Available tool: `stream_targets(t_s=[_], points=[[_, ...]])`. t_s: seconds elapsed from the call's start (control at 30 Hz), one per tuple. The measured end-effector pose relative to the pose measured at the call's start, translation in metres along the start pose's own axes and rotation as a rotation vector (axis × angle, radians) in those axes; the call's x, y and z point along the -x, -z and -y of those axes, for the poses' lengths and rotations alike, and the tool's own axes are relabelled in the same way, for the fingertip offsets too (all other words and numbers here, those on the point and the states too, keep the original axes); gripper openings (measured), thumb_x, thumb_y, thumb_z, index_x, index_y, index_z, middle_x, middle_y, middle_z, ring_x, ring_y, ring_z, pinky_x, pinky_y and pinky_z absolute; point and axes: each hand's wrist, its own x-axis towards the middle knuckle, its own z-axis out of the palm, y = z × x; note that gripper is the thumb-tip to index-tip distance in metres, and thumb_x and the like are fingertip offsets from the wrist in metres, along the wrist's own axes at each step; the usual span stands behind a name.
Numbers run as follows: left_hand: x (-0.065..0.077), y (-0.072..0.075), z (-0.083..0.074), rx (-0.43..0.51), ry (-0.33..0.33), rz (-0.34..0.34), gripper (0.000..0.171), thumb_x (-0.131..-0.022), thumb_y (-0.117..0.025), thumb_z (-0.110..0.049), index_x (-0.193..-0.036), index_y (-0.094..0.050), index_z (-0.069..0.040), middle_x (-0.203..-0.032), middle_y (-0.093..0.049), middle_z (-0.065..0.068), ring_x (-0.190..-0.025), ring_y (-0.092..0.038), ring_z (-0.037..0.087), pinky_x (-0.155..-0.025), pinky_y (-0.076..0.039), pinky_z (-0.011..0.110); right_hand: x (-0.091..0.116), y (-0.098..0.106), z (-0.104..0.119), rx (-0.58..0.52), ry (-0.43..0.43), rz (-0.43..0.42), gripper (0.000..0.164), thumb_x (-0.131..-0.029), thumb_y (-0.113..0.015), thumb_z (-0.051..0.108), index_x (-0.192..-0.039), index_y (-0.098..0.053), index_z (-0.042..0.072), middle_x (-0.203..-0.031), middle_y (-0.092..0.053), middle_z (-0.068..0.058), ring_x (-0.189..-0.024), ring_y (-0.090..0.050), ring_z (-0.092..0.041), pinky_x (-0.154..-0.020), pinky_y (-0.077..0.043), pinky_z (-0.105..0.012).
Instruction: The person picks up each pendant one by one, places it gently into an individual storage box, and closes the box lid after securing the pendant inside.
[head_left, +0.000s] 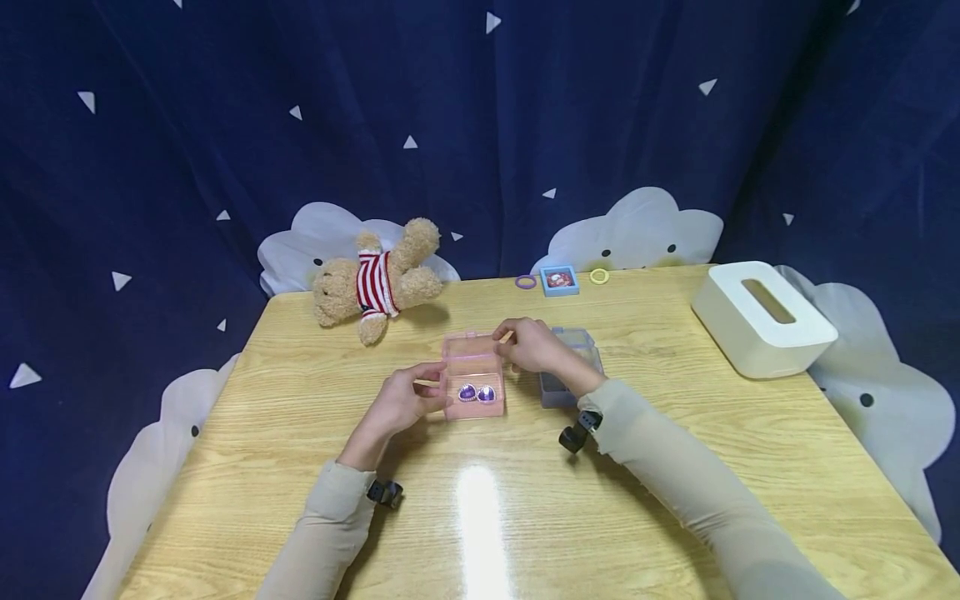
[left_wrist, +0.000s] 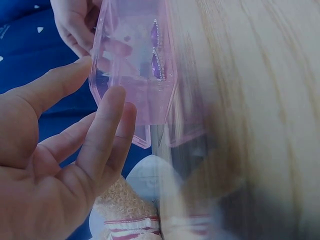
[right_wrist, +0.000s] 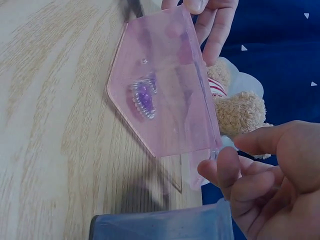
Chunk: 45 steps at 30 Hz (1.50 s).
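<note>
A clear pink box [head_left: 476,400] sits with its lid [head_left: 471,354] tilted back. Inside lie two purple oval pieces with beaded silvery rims [head_left: 467,392]. At the box's left end is my left hand [head_left: 402,402], thumb and fingers spread apart near its wall; the left wrist view shows the fingertips beside the pink plastic. My right hand [head_left: 528,344] is at the lid's right edge, its fingers loosely bent; in the right wrist view they overlap a corner of the lid, with no firm grip visible. Under the right forearm stands a greyish-blue clear box [head_left: 558,394], partly hidden.
A teddy bear [head_left: 375,283] in a striped shirt lies at the back left. Along the back edge are a purple ring [head_left: 526,282], a blue square box [head_left: 559,282] and a yellow ring [head_left: 599,276]. A white tissue box [head_left: 765,317] stands at the right.
</note>
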Motion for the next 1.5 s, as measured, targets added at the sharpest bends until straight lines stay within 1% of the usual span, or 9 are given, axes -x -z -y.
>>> stream_targets(t_s=[0.23, 0.4, 0.53, 0.67, 0.9, 1.0, 1.2, 1.37, 1.5], points=[[0.0005, 0.0003, -0.0008, -0.009, 0.001, -0.002, 0.066, -0.081, -0.081, -0.009, -0.141, -0.056, -0.008, -0.128, -0.064, 0.019, -0.103, -0.07, 0.029, -0.077, -0.06, 0.027, 0.0009, 0.002, -0.002, -0.086, -0.033, 0.003, 0.033, -0.097, -0.058, 0.019, -0.128, -0.063, 0.007, -0.09, -0.072, -0.017, -0.071, -0.072, -0.035, -0.054, -0.044, -0.023], [0.0001, 0.0004, -0.0005, -0.022, 0.003, -0.006, 0.065, -0.081, -0.081, -0.009, -0.141, -0.056, -0.008, -0.127, -0.065, 0.019, -0.103, -0.071, 0.029, -0.077, -0.06, 0.028, 0.0018, 0.004, -0.0023, -0.159, -0.056, 0.016, 0.035, -0.098, -0.056, 0.016, -0.132, -0.059, 0.007, -0.093, -0.071, -0.021, -0.072, -0.071, -0.037, -0.051, -0.042, -0.023], [0.0004, 0.0009, -0.0017, -0.025, 0.008, -0.004, 0.066, -0.08, -0.081, -0.008, -0.141, -0.057, -0.009, -0.127, -0.065, 0.018, -0.103, -0.071, 0.03, -0.077, -0.061, 0.029, 0.0017, 0.0048, -0.0034, -0.22, -0.06, 0.011, 0.039, -0.097, -0.055, 0.011, -0.136, -0.056, 0.005, -0.094, -0.071, -0.021, -0.064, -0.068, -0.03, -0.048, -0.042, -0.022], [0.0006, 0.0014, -0.0027, -0.024, 0.009, -0.004, 0.066, -0.08, -0.082, -0.009, -0.141, -0.057, -0.01, -0.127, -0.065, 0.017, -0.103, -0.071, 0.03, -0.077, -0.061, 0.03, 0.0003, 0.0047, -0.0046, -0.229, -0.067, 0.022, 0.041, -0.097, -0.056, 0.012, -0.138, -0.054, 0.005, -0.096, -0.073, -0.019, -0.06, -0.066, -0.02, -0.049, -0.042, -0.021], [0.0007, 0.0014, -0.0022, -0.038, 0.013, -0.003, 0.066, -0.081, -0.082, -0.011, -0.141, -0.056, -0.01, -0.128, -0.065, 0.017, -0.103, -0.07, 0.028, -0.078, -0.06, 0.029, -0.0011, 0.0025, -0.0054, -0.244, -0.091, 0.084, 0.044, -0.099, -0.055, 0.013, -0.142, -0.05, 0.006, -0.088, -0.071, -0.02, -0.064, -0.067, -0.027, -0.045, -0.037, -0.021], [0.0009, 0.0007, -0.0029, -0.039, 0.015, -0.009, 0.065, -0.08, -0.082, -0.011, -0.141, -0.057, -0.011, -0.128, -0.065, 0.017, -0.103, -0.07, 0.028, -0.077, -0.06, 0.029, -0.0016, 0.0025, -0.0058, -0.264, -0.092, 0.072, 0.045, -0.099, -0.054, 0.011, -0.143, -0.049, 0.006, -0.089, -0.072, -0.019, -0.061, -0.066, -0.026, -0.044, -0.037, -0.021], [0.0001, 0.0005, -0.003, -0.042, 0.015, -0.015, 0.065, -0.08, -0.082, -0.011, -0.141, -0.058, -0.012, -0.126, -0.066, 0.016, -0.102, -0.071, 0.028, -0.078, -0.06, 0.028, -0.0004, 0.0053, -0.0061, -0.309, -0.105, 0.018, 0.042, -0.099, -0.055, 0.012, -0.141, -0.052, 0.007, -0.107, -0.074, -0.017, -0.06, -0.068, -0.024, -0.047, -0.04, -0.02], [-0.0001, 0.0008, -0.0032, -0.04, 0.015, -0.014, 0.065, -0.08, -0.082, -0.01, -0.141, -0.058, -0.012, -0.126, -0.066, 0.017, -0.102, -0.071, 0.028, -0.077, -0.06, 0.028, 0.0003, 0.006, -0.0067, -0.286, -0.102, -0.013, 0.038, -0.099, -0.057, 0.015, -0.137, -0.056, 0.008, -0.104, -0.075, -0.015, -0.066, -0.07, -0.034, -0.047, -0.042, -0.02], [-0.0003, 0.0002, -0.0028, -0.046, 0.007, -0.01, 0.064, -0.081, -0.081, -0.009, -0.141, -0.057, -0.011, -0.126, -0.066, 0.019, -0.102, -0.072, 0.028, -0.077, -0.06, 0.028, 0.0001, 0.0059, -0.0072, -0.268, -0.081, -0.038, 0.033, -0.098, -0.057, 0.014, -0.13, -0.061, 0.008, -0.097, -0.075, -0.017, -0.063, -0.069, -0.031, -0.045, -0.039, -0.02]])
